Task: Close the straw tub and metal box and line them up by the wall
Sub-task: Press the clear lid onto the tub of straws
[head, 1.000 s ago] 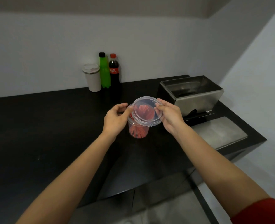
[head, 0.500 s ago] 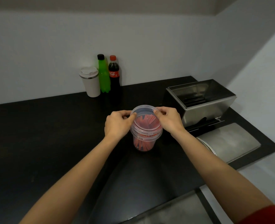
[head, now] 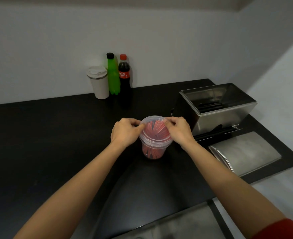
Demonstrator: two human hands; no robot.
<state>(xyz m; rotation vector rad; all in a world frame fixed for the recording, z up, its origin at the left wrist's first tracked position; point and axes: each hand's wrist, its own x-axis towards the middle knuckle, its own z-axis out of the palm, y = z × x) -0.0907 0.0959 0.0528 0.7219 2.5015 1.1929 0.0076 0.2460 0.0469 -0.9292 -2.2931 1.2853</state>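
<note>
The lid (head: 155,125) now sits flat on the tub (head: 153,149), both hands (head: 126,133) (head: 179,132) pinching its rim, so sealing looks nearly done, box (head: 218,107) unclosed.

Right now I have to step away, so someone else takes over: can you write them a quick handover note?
Left hand and right hand: both pressing the clear lid onto the straw tub mid-counter; seal not confirmed.
Metal box: open, at the right; its lid lies in front of it.
Left: finish the tub, close the box, line both up by the wall.
</note>
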